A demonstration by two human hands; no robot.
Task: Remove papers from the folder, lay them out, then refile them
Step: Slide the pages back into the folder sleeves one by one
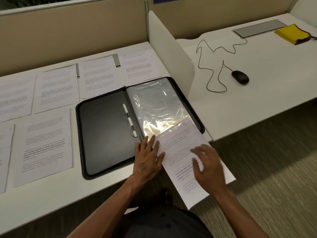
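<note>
Left hand [147,160] flat; right hand [208,166] on sheet [178,148].

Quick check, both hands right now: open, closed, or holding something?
Left hand: open, fingers straight, resting at the edge of the folder and the sheet.
Right hand: open, flat on the sheet; blurred.

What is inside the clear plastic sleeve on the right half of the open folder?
The top edge of a printed sheet sits in the plastic sleeve mouth; most sticks out toward the person. Glare hides whether anything lies deeper, and further sleeves beneath cannot be seen.
</note>
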